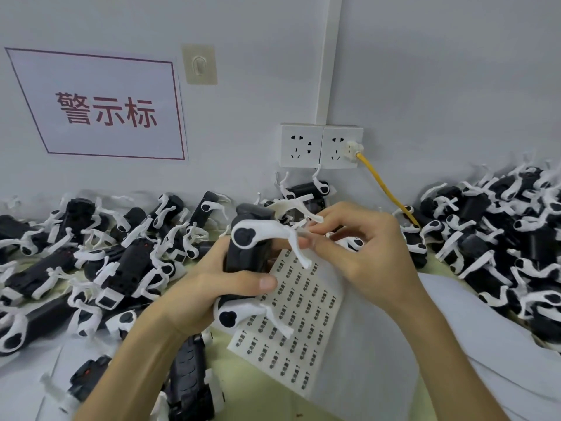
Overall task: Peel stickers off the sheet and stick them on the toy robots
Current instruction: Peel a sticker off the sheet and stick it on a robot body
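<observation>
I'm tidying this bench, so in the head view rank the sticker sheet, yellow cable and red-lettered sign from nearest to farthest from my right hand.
1. Sticker sheet, just under the right hand.
2. Yellow cable, just behind the hand.
3. Red-lettered sign, far left, up high.

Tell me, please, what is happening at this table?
A person is putting stickers on toy robots. The left hand grips a black-and-white toy robot above the sticker sheet, which lies on the table with many rows of stickers on it. The fingertips of the right hand pinch together beside the robot's white leg; whether they hold a sticker is too small to see. Heaps of toy robots lie on both sides.
</observation>
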`<state>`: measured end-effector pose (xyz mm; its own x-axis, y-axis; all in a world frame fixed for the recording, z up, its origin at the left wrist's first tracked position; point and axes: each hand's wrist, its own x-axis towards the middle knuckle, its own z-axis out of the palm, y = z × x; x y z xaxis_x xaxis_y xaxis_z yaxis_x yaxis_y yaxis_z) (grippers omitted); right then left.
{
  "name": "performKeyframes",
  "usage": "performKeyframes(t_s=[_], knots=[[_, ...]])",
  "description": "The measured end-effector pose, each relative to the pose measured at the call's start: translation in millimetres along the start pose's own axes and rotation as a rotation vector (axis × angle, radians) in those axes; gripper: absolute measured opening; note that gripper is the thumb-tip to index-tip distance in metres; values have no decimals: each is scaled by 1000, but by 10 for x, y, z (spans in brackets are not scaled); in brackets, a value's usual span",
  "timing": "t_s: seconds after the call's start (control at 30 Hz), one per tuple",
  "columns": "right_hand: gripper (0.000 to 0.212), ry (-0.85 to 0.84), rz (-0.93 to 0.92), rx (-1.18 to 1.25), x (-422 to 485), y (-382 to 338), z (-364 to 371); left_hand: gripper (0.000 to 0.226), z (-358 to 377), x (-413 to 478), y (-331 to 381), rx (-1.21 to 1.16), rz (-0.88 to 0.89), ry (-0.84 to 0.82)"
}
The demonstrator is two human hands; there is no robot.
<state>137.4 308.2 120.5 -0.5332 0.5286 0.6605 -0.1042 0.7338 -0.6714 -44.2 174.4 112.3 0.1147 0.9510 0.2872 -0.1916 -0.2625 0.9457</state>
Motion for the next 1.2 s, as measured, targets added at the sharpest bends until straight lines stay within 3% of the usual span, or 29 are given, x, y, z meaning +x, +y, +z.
performKeyframes(t_s=[0.3,0.53,0.73,0.97,1.2], knots=[[7,42,4,-127,0,0,-4,44,84,38,-12,60,2,126],[7,100,-33,-200,3,52,2,40,106,24,-15,107,10,134],[9,17,13,-2,-9,27,-20,44,95,16,-8,17,59,62],[15,-16,17,3,12,49,-48,44,70,-5,-17,12,50,81],[7,33,-44,-30,-5,9,-13,50,40,-33,-3,94,-19,126]])
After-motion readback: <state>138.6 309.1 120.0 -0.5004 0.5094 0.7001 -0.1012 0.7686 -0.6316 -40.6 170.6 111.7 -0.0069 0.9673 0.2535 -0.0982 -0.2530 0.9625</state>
